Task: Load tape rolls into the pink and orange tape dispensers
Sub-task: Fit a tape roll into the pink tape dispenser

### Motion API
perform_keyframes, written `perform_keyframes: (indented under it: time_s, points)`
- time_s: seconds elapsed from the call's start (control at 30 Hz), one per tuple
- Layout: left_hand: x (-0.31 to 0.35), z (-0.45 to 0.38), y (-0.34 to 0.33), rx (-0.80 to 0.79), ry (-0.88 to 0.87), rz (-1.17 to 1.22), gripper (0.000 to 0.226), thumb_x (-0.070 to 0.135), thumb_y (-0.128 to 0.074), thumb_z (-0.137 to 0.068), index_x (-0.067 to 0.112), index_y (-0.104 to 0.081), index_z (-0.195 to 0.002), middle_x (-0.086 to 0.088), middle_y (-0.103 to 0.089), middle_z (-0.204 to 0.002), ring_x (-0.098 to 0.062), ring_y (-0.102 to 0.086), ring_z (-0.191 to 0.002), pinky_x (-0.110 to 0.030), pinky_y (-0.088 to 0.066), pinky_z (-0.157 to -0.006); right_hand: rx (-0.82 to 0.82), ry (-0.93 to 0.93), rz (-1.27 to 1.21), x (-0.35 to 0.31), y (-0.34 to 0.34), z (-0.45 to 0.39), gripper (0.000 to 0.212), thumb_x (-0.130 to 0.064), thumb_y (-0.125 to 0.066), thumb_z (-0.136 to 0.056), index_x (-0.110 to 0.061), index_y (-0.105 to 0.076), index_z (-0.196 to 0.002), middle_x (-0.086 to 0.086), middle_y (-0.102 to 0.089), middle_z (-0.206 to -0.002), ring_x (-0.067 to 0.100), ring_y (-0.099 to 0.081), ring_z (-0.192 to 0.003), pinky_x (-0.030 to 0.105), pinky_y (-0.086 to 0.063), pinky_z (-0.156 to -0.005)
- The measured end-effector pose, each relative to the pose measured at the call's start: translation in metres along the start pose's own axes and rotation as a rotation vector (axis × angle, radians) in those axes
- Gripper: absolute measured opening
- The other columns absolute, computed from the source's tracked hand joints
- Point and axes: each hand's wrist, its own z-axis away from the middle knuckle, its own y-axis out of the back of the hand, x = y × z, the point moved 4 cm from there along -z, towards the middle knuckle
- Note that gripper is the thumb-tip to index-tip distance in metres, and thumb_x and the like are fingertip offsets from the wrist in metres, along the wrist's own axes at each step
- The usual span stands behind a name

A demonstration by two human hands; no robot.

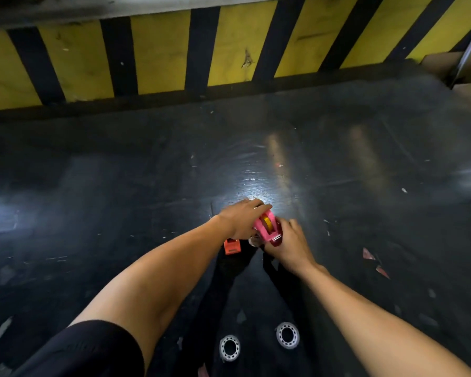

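Dark glossy floor [147, 186] below a yellow-and-black striped wall [161, 55]. Both hands, left hand [241, 221] and right hand [290, 244], have fingers closed around the pink tape dispenser [268, 231] with its yellow tape roll [266, 221]; the orange tape dispenser [232, 246] lies beside it.

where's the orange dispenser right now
In the head view, the orange dispenser lies on the dark floor just under the left hand, left of the pink dispenser.

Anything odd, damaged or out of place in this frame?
Mostly litter: torn scraps lie scattered on the dark work surface. Both hands hold the pink dispenser with a yellow roll seated; the orange dispenser sits partly hidden beneath the left hand.
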Motion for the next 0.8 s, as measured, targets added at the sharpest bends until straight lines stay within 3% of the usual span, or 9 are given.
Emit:
perform_keyframes:
  time_s: [0.2, 0.37, 0.47, 0.6, 0.8]
  points:
    - [0.021, 0.030, 0.008, 0.154, -0.044, 0.128, 0.076, 0.031, -0.072, -0.085, 0.021, -0.035, -0.150, 0.000, -0.047, -0.146, -0.024, -0.054, -0.125, -0.040, -0.051, -0.095, -0.059, 0.187, 0.009, 0.003, 0.033, 0.019, 0.063, -0.022, -0.074, -0.070, -0.014, -0.052, -0.129, 0.003, -0.052, -0.109, 0.016, -0.051, -0.102, 0.020, -0.036, -0.084]
    - [0.028, 0.087, 0.004, 0.297, -0.007, 0.249, 0.068, 0.043, -0.073, -0.084, 0.019, -0.046, -0.141, 0.000, -0.054, -0.136, -0.023, -0.059, -0.117, -0.043, -0.051, -0.095, -0.151, 0.424, 0.124, -0.010, 0.033, 0.039, 0.068, -0.023, -0.074, -0.072, -0.012, -0.049, -0.134, 0.003, -0.055, -0.116, 0.017, -0.053, -0.108, 0.018, -0.039, -0.093]
    - [0.029, 0.123, -0.002, 0.400, 0.041, 0.325, 0.068, 0.045, -0.078, -0.080, 0.016, -0.052, -0.136, 0.000, -0.058, -0.128, -0.020, -0.059, -0.111, -0.035, -0.050, -0.094, -0.184, 0.532, 0.158, -0.025, 0.024, 0.053, 0.069, -0.023, -0.074, -0.075, -0.011, -0.048, -0.137, 0.004, -0.056, -0.121, 0.016, -0.050, -0.113, 0.021, -0.037, -0.101]
    - [0.026, 0.162, -0.025, 0.467, 0.147, 0.440, 0.065, 0.037, -0.081, -0.077, 0.017, -0.055, -0.132, 0.002, -0.058, -0.119, -0.017, -0.061, -0.105, -0.033, -0.051, -0.093, -0.196, 0.609, 0.147, -0.043, 0.006, 0.070, 0.057, -0.034, -0.072, -0.081, -0.017, -0.055, -0.132, 0.001, -0.061, -0.115, 0.017, -0.055, -0.108, 0.027, -0.043, -0.098]
    - [0.030, 0.187, -0.057, 0.437, 0.250, 0.472, 0.066, 0.037, -0.080, -0.077, 0.019, -0.054, -0.135, 0.003, -0.055, -0.122, -0.016, -0.058, -0.106, -0.031, -0.050, -0.094, -0.090, 0.594, 0.277, -0.057, -0.025, 0.089, 0.033, -0.038, -0.067, -0.082, -0.025, -0.071, -0.112, -0.003, -0.065, -0.101, 0.019, -0.055, -0.100, 0.040, -0.045, -0.089]
